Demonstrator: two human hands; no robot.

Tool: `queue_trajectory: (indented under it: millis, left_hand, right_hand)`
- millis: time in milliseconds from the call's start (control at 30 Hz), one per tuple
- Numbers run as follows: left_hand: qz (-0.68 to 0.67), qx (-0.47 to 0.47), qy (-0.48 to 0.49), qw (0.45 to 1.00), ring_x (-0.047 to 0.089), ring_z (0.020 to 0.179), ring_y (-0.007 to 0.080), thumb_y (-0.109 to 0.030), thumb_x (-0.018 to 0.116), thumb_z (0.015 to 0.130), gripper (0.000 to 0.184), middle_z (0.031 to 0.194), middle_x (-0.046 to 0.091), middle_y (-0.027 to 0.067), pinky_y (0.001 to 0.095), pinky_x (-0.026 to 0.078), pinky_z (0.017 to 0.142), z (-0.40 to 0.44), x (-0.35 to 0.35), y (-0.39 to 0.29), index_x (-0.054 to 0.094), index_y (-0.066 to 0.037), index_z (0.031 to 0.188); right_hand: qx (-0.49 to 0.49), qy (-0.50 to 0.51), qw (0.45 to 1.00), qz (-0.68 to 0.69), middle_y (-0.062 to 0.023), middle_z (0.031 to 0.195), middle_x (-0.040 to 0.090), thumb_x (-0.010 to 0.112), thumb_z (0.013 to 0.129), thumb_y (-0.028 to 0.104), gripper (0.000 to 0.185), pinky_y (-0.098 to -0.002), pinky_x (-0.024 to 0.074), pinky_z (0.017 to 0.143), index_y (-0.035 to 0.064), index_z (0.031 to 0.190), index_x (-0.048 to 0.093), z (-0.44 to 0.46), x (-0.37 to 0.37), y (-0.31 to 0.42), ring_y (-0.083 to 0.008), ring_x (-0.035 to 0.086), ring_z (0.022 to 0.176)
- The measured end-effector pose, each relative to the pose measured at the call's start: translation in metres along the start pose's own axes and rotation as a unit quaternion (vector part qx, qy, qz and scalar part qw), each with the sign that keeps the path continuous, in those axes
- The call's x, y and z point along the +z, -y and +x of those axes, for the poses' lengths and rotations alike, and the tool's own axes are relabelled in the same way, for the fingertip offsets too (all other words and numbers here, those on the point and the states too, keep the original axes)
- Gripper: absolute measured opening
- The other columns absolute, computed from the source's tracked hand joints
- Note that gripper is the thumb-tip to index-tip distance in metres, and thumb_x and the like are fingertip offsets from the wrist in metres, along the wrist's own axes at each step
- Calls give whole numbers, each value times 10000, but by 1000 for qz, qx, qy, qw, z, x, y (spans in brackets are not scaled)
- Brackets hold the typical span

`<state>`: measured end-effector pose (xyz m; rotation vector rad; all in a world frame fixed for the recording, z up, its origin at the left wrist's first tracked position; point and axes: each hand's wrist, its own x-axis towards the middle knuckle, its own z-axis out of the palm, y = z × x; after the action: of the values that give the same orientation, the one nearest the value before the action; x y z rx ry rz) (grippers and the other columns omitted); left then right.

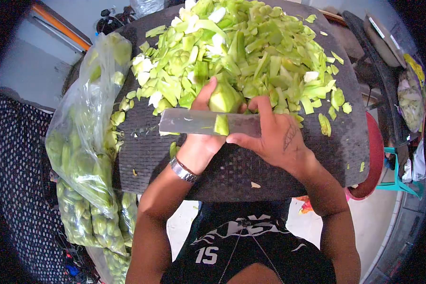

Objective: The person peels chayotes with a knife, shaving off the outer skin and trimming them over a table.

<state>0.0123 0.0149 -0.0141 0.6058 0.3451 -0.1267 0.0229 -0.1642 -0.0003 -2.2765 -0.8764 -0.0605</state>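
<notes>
My left hand (202,147) is closed around a pale green, partly peeled chayote (225,98), its thumb up along the left side. My right hand (281,137) grips a wide-bladed knife (187,122), which points left across the front of the chayote. A green slice of peel (221,124) clings to the blade. Part of my left hand is hidden behind the knife. Just beyond both hands, a large heap of green peelings and cut pieces (270,57) covers the far part of the dark woven-textured table (288,180).
A clear plastic bag of chayotes (87,137) leans against the table's left edge, with more filled bags (75,217) below it. On the right stand a turquoise stool (395,182) and a red rounded object (374,156). Another filled bag (410,102) sits at far right.
</notes>
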Motion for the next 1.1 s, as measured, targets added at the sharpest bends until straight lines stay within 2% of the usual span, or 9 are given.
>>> queue_trajectory:
  millis: [100,200,300,600,767,800,933,967,1100]
  left_hand:
    - [4,2,-15,1000,678,832,238,-502,593,987,423,972,684,71,388,578,719,-1,2,2,606,-118,1164]
    - [-12,0,20,1000,702,949,257,-492,575,998,464,1091,722,101,441,575,877,3,-11,5,626,-107,1253]
    - [-38,-19,65,997,701,988,261,-481,570,1003,464,1116,720,95,452,569,906,5,-16,4,624,-108,1274]
    - [58,53,-28,997,692,1035,269,-487,565,1004,475,1144,709,85,463,553,941,4,-4,10,615,-93,1265]
    - [77,31,7,996,668,901,220,-515,432,1058,463,1079,683,72,390,538,691,-12,12,4,591,-116,1233]
    - [71,25,4,997,670,907,225,-513,429,1059,469,1083,683,73,396,540,696,-12,14,2,589,-111,1239]
    - [75,44,-46,995,674,926,246,-501,449,1054,478,1086,687,86,426,551,745,-11,17,3,589,-90,1253]
    - [86,56,-64,993,675,930,251,-497,462,1050,478,1083,689,90,435,554,764,-9,15,5,592,-85,1254]
    - [5,-11,10,1000,680,912,242,-492,545,1020,448,1008,700,108,413,564,839,-1,4,6,629,-83,1181]
  right_hand:
    - [2,5,1000,-1,-191,892,712,742,820,640,767,-516,559,685,53,1218,450,0,4,-4,-465,707,812]
    - [11,23,999,-26,-181,898,706,746,814,641,772,-508,560,676,54,1219,452,0,-1,-1,-455,709,798]
    - [-7,26,999,-47,-173,896,695,747,808,646,780,-510,557,667,55,1223,452,1,-1,-1,-450,708,780]
    - [38,8,998,-59,-204,796,652,712,861,624,719,-507,542,665,52,1209,451,8,-11,-8,-456,698,778]
    - [179,-36,983,-8,-270,759,665,650,907,637,697,-532,520,643,19,1170,463,24,-34,-54,-491,682,776]
    - [211,-32,977,3,-274,756,661,643,922,622,680,-527,513,642,14,1166,459,26,-42,-57,-494,677,773]
    - [149,-15,987,62,-197,652,610,657,959,514,520,-424,474,597,61,1128,466,17,-35,-28,-384,672,661]
    - [113,4,993,39,-207,691,632,725,897,537,603,-443,496,610,67,1155,448,11,-29,-21,-419,684,694]
    - [28,35,999,1,-207,740,651,776,833,565,686,-500,518,634,69,1169,443,3,-11,-1,-465,689,754]
